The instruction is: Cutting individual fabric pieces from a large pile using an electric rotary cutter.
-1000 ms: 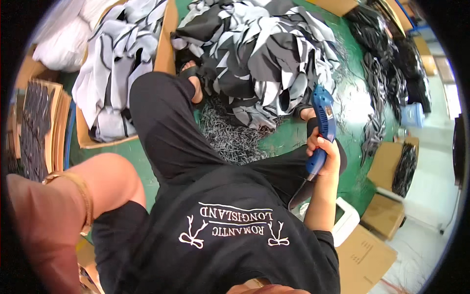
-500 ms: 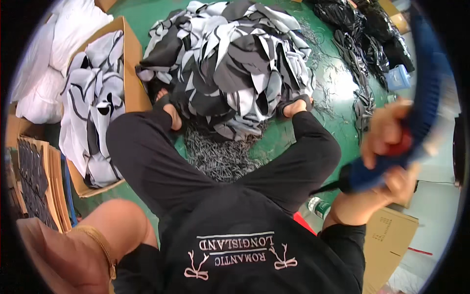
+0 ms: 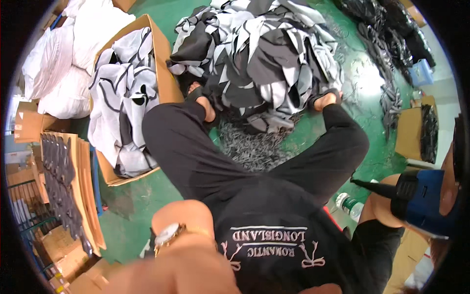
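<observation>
My left hand is close to the camera at the lower edge, in front of the black shirt. Motion blurs it, its fingers cannot be made out, and a watch circles the wrist. At the right rim, my right hand grips a blue object with a tapered black end; most of those fingers are hidden. What kind of object it is cannot be told. Beyond my feet lies a large heap of black, grey and white fabric pieces.
To the left stands a cardboard box of grey and white fabric, beside white bundles. Dark thread scraps litter the green floor between my legs. A bottle lies right of my knee; black plastic bags are at far right.
The scene has shifted rightward in the picture. My left hand has come up in front of my shirt. The blue object has moved down toward the right rim, still in my right hand.
</observation>
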Demonstrator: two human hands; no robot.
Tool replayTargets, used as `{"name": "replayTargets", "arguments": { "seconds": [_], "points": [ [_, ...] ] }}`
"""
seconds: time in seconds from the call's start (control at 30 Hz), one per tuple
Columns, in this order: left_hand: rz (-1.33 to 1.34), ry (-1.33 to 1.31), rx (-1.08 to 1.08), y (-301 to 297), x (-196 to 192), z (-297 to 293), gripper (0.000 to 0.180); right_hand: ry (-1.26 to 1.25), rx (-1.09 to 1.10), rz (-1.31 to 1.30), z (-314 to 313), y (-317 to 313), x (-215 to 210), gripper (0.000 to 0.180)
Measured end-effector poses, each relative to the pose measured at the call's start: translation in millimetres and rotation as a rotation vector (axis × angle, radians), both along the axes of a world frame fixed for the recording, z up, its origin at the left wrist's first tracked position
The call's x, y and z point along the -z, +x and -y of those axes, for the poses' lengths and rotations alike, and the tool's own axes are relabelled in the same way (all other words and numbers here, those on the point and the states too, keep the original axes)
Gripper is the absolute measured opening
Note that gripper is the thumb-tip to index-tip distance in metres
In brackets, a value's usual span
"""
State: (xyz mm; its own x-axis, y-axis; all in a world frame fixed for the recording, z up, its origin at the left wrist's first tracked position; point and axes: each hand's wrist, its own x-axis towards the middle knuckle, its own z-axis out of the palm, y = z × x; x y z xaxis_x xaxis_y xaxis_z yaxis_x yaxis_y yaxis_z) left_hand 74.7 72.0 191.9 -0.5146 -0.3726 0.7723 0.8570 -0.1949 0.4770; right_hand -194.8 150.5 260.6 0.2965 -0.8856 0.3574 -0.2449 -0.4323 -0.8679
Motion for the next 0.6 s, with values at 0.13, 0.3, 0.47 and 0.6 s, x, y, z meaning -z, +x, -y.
{"name": "replayTargets", "arguments": {
  "seconds": [0.13, 0.3, 0.47, 0.6],
  "points": [
    [-0.003, 0.002, 0.010, 4.3, 4.2, 0.3, 0.025, 0.003, 0.027, -0.018, -1.3, 6.7, 0.0, 0.079],
    [-0.019, -0.021, 0.027, 4.5, 7.1, 0.7, 0.024, -0.011, 0.056, -0.027, -1.8, 13.5, 3.1, 0.081],
    [-0.028, -0.019, 0.030, 1.9, 9.1, 0.9, 0.023, -0.003, 0.075, -0.035, -1.5, 14.8, 6.6, 0.083],
    [-0.054, -0.006, 0.028, -0.3, 10.7, 1.3, 0.022, 0.016, 0.105, -0.029, 0.4, 12.3, 10.4, 0.084]
  ]
}}
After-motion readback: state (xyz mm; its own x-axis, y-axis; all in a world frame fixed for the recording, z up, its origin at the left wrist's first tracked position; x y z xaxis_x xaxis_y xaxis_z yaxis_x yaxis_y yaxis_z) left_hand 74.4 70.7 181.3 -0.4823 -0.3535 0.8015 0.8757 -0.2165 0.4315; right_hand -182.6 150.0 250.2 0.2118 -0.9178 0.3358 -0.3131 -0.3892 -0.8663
